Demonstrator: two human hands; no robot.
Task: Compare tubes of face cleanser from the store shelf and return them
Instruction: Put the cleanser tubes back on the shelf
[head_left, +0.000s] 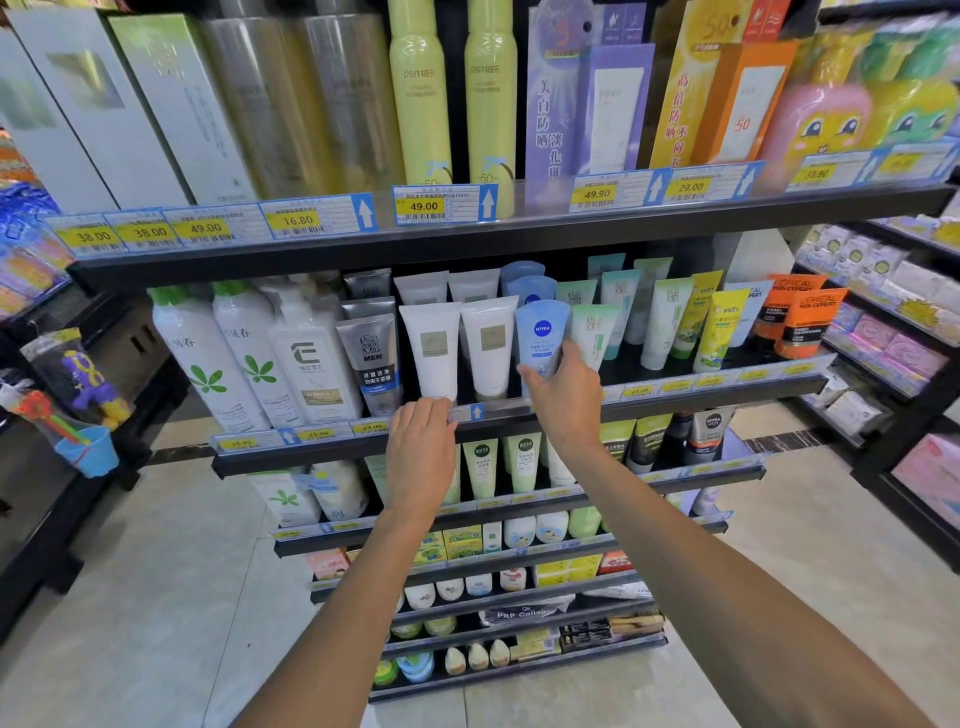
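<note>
On the second shelf (675, 387) stand rows of cleanser tubes. My right hand (563, 400) grips the lower part of a blue Nivea tube (541, 332), thumb on its left side and fingers on its right; the tube stands upright in its row. A white tube (431, 345) with a gold label stands just left, beside a second white tube (488, 345). My left hand (422, 452) reaches to the base of the first white tube, fingertips at the shelf's front rail, fingers relaxed and holding nothing.
A grey men's tube (371, 358) and white pump bottles (306, 358) stand to the left. Green and yellow tubes (670, 322) and orange tubes (802, 319) fill the right. Tall spray cans (421, 93) and boxes sit on the shelf above. More shelves run below and at both sides.
</note>
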